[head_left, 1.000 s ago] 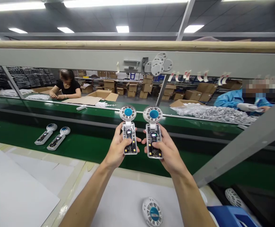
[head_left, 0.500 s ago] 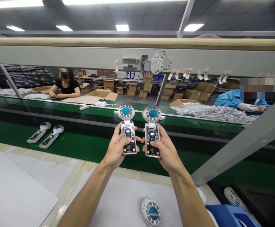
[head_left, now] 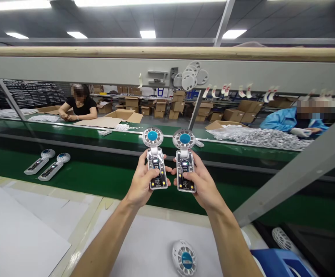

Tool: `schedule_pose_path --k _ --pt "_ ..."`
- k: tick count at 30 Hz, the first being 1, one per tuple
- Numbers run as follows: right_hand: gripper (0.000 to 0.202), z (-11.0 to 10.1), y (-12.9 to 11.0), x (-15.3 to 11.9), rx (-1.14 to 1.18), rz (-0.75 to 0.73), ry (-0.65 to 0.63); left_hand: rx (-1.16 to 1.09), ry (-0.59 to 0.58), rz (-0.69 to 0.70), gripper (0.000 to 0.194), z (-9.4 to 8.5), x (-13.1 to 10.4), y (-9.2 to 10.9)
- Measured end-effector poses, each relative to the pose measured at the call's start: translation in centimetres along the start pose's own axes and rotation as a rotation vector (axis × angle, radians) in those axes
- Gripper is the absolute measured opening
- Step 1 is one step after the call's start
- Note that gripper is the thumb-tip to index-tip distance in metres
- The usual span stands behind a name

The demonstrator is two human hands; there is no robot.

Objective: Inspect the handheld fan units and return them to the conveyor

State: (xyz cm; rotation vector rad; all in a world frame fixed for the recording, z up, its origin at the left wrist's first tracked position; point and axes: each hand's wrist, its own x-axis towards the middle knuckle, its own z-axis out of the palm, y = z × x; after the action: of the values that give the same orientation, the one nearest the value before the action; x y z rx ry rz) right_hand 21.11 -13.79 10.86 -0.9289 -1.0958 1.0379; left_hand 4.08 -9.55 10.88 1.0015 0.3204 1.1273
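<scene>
Two small handheld fans are held up side by side, upright, over the green belt. My left hand [head_left: 141, 182] is wrapped round the clear-fronted handle of one handheld fan [head_left: 157, 162], thumb on its front. The other handheld fan [head_left: 185, 163] is gripped the same way by my right hand [head_left: 204, 181]. Each has a round white slotted head with a blue centre, and a dark circuit board showing through the handle. A small light spot shows on each board. Below, between my forearms, a round white fan head [head_left: 184, 257] with a blue centre lies on the white work surface.
Two more fans [head_left: 50, 169] lie on the near green belt [head_left: 98, 173] at left. A slanted grey post [head_left: 294, 169] and a blue container [head_left: 279, 263] stand at right. Beyond, two people sit by cartons [head_left: 127, 115] and a heap of white parts [head_left: 256, 136].
The two fans on the near belt have shifted left. On the far belt, a small white piece has moved right, and another now shows beside the right fan's head. Both hands keep their grip.
</scene>
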Motion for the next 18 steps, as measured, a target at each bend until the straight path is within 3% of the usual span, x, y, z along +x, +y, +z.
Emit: schedule_pose_path --k 10,14,18 --pt "0.071 0.1 -0.6 -0.1 0.028 -0.07 0.004 0.085 -0.001 0.011 0.074 0.3 -0.1 0.1" --pt "0.053 0.3 -0.9 -0.3 0.061 -0.095 0.079 0.134 -0.005 0.037 0.075 0.0 0.0 -0.4" --pt "0.037 0.0 -0.8 0.1 0.123 -0.08 0.244 0.151 0.0 0.018 0.076 -0.2 0.2 -0.7"
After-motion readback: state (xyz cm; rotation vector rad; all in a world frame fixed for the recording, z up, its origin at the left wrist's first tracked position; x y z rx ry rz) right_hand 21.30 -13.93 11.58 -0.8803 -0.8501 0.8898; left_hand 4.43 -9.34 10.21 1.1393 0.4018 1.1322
